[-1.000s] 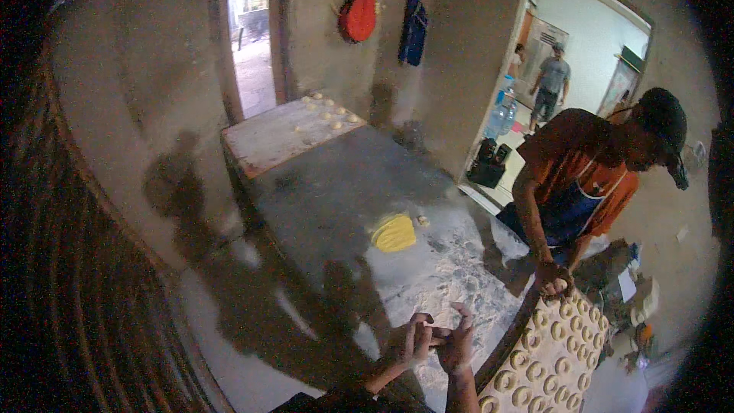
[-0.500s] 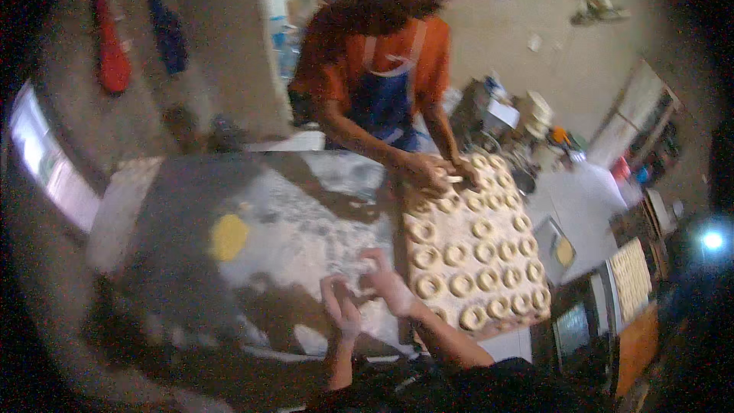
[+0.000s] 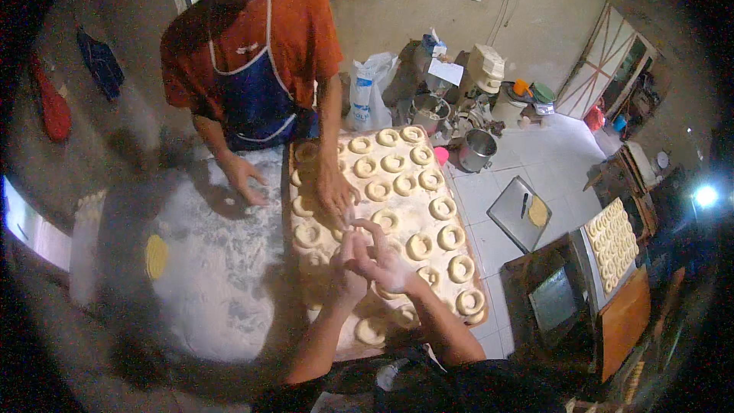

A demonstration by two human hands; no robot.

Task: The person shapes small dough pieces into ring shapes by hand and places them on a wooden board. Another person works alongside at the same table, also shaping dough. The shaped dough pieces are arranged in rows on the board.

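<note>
My left hand (image 3: pixel 352 269) and my right hand (image 3: pixel 382 266) meet over a wooden board (image 3: pixel 445 295) covered with several rows of pale dough rings (image 3: pixel 419 245), fingers curled in against each other; what is between them is too hidden to make out. Just beyond my fingertips, a co-worker's hand (image 3: pixel 336 199) reaches down over the board, near or touching mine. The co-worker's other hand (image 3: pixel 246 186) hangs over the flour-dusted table (image 3: pixel 214 275) left of the board, where a flat yellow dough piece (image 3: pixel 157 256) lies.
The co-worker (image 3: pixel 252 84), in a dark blue apron, stands opposite. At right are a metal pot (image 3: pixel 479 149), a grey tray (image 3: pixel 514 210) with a knife, and another board of rings (image 3: pixel 610 245). Mixing equipment and a white sack (image 3: pixel 371 92) line the back wall.
The view has swung right, bringing the ring board to the middle. My hands have moved from over the floury table to over the board. The co-worker's hands have separated, one moving off the board.
</note>
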